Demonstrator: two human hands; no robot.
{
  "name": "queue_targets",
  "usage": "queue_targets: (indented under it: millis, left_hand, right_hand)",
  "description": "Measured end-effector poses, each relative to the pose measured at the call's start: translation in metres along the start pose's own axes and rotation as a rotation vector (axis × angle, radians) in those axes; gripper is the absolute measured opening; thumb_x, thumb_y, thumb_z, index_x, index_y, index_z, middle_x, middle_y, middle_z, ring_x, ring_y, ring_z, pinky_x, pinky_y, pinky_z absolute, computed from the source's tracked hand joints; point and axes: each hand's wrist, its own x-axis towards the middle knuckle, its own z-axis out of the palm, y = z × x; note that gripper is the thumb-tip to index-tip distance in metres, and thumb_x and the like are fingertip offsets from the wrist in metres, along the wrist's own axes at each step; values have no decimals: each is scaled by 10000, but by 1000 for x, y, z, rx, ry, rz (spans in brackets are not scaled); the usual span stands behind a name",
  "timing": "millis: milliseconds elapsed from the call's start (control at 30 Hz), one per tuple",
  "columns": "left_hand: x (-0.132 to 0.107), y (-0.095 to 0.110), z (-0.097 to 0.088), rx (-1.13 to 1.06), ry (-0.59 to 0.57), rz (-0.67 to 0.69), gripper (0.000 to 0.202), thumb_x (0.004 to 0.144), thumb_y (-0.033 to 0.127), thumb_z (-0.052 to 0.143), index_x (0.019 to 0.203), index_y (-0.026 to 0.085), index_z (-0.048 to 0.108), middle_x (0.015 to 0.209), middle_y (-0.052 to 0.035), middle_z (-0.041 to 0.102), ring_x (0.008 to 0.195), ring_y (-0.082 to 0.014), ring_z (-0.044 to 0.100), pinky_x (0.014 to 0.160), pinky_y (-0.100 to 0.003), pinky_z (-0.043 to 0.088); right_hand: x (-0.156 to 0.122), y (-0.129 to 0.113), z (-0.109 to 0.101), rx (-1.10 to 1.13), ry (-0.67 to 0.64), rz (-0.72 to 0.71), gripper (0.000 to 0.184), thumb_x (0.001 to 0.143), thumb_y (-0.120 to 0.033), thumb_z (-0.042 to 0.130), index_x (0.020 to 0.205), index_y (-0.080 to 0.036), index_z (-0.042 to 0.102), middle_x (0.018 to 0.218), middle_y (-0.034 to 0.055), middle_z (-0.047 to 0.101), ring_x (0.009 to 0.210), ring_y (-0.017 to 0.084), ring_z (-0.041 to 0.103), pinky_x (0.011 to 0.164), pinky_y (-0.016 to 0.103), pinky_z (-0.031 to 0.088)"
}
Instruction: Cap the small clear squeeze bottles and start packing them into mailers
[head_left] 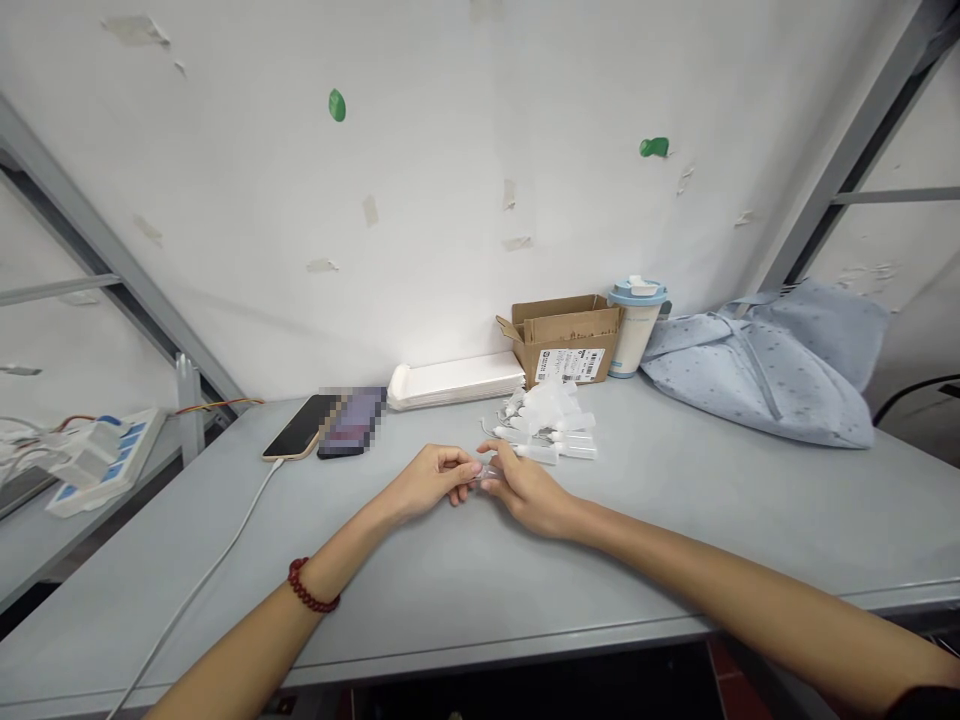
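My left hand and my right hand meet above the front-middle of the grey table. Between their fingertips is a small clear plastic piece, mostly covered by the fingers, so its exact kind is hard to make out. Both hands are closed in a pinch on it. Just beyond my right hand lies a pile of small translucent plastic bottles, some with white caps and thin tips. The nearest bottle lies right behind the right hand's fingers.
Behind the pile stand an open cardboard box and a cup with a blue lid. A stack of white envelopes lies left of the box. Further left are two phones, one with a charging cable. A light blue cloth bag rests at right.
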Motion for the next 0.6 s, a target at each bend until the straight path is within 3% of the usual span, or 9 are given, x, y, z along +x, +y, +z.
queue_targets:
  millis: [133, 333, 467, 600]
  left_hand:
    - [-1, 2, 1, -61, 15, 29, 286, 733, 390, 627, 834, 124, 597, 650, -6, 592, 554, -101, 542, 583, -249, 460]
    - [0, 3, 3, -111, 74, 3, 299, 703, 373, 662, 836, 112, 601, 643, -14, 606, 553, -110, 554, 586, -264, 470]
    - [-1, 8, 2, -202, 133, -67, 293, 702, 376, 660, 776, 99, 597, 637, -27, 602, 536, -106, 545, 543, -248, 465]
    - [-2, 10, -1, -271, 187, -126, 273, 710, 361, 653, 700, 101, 570, 647, -26, 589, 526, -93, 542, 524, -224, 454]
  right_hand:
    - [1, 1, 0, 20, -9, 3, 302, 862, -181, 419, 1149, -168, 328, 783, 10, 566, 664, 150, 502, 639, 264, 363]
    - [1, 1, 1, 46, 28, -12, 286, 864, -212, 428, 1134, -171, 342, 755, -1, 553, 654, 149, 497, 630, 259, 363]
    - [2, 2, 3, 26, 102, 33, 298, 867, -263, 451, 1131, -155, 367, 736, 7, 558, 648, 156, 511, 618, 260, 369]
    - [4, 5, 3, -65, 104, 41, 195, 888, -248, 422, 1050, -146, 461, 809, 60, 597, 718, 176, 544, 638, 274, 382]
